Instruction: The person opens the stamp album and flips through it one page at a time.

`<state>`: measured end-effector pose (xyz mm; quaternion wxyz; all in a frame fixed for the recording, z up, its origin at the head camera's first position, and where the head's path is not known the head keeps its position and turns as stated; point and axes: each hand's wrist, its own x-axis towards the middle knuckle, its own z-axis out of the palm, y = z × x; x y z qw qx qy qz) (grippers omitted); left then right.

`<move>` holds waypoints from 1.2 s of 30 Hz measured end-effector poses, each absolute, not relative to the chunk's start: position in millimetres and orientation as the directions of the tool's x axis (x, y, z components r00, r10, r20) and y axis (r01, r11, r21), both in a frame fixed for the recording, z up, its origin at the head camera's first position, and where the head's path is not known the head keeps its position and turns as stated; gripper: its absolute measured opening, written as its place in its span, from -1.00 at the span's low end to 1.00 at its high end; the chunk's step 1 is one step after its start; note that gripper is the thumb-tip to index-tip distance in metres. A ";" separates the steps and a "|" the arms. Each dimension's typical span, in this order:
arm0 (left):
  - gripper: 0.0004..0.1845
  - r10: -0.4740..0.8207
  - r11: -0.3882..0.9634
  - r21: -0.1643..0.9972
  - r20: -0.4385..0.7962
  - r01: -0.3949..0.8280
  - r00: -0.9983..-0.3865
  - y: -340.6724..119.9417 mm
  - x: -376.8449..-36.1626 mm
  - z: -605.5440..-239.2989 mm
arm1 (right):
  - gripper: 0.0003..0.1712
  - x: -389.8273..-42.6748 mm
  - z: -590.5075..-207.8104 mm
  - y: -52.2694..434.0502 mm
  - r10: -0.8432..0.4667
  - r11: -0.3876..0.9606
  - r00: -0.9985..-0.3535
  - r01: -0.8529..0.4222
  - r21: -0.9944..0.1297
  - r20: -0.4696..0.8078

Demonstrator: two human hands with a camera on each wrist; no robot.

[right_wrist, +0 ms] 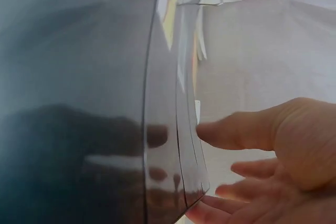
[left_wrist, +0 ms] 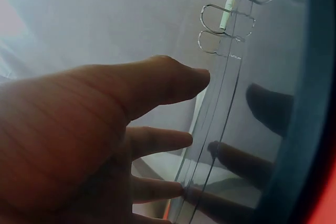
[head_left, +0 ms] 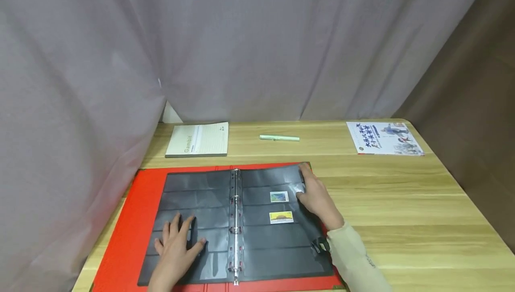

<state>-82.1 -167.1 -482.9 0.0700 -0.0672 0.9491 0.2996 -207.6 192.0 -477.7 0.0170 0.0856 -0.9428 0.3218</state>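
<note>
A red ring binder (head_left: 120, 234) lies spread on the table, with dark pocket pages on both sides of its metal rings (head_left: 236, 213). Over the lower part of the left page (head_left: 201, 200) my left hand (head_left: 175, 245) spreads its fingers, fingertips close to the glossy surface. My right hand (head_left: 318, 196) is at the upper outer edge of the right page (head_left: 277, 260). Its thumb (right_wrist: 231, 129) is over the page and its other fingers are at the corner. That page holds a blue-green stamp (head_left: 279, 196) and, below it, a yellow stamp (head_left: 281, 217).
Behind the binder are a notepad (head_left: 207, 139) at left, a pale green pen (head_left: 279, 138) in the middle and a picture booklet (head_left: 385, 138) at right. Grey curtains (head_left: 249, 46) hang at the back and left of the wooden table (head_left: 410, 211).
</note>
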 end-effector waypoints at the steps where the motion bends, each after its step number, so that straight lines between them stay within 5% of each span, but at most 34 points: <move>1: -0.24 -0.082 0.812 0.560 -0.172 -0.166 -0.982 -167.8 -81.9 -482.7 | -0.04 -207.1 -476.5 192.7 -0.144 0.765 -0.987 -0.156 -0.625 0.070; 10: -0.24 -0.086 0.824 0.542 -0.173 -0.168 -0.981 -169.9 -82.4 -482.6 | -0.05 -190.6 -461.2 205.7 -0.117 0.686 -0.993 -0.080 -0.723 -0.001; 20: -0.24 -0.077 0.818 0.553 -0.167 -0.158 -0.983 -168.1 -76.8 -487.5 | -0.30 -158.3 -453.6 220.3 -0.176 0.603 -0.982 -0.057 -0.796 -0.063; 36: -0.24 -0.068 0.820 0.559 -0.121 -0.125 -0.990 -166.9 -81.3 -488.3 | -0.19 -147.6 -438.8 232.8 -0.279 0.502 -0.958 -0.094 -0.860 -0.058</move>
